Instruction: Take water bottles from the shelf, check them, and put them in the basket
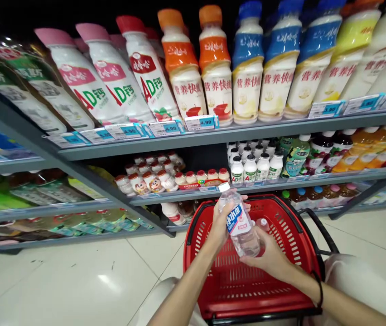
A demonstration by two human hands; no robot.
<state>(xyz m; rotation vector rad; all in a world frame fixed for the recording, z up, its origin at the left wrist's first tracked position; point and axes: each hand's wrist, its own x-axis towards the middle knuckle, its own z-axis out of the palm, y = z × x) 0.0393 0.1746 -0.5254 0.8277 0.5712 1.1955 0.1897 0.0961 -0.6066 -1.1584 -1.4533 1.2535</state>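
A clear plastic drink bottle [243, 237] with a white cap and a blue, white and pink label is held tilted above the red shopping basket [209, 294]. Around its upper part, near the neck, wraps my left hand [220, 222]. My right hand [272, 256] grips the bottle low down, by its base. Another clear bottle [263, 225] with a pinkish top lies in the basket, partly hidden behind my right hand and the held bottle.
Beyond the basket, the upper shelf [145, 147] carries large milk-drink bottles [186, 68] over price tags. On the shelf beneath stand small white bottles [237, 171] and juice bottles [349, 149]. The basket's black handle [325, 233] leans to the right. Pale floor tiles [87, 267] lie at left.
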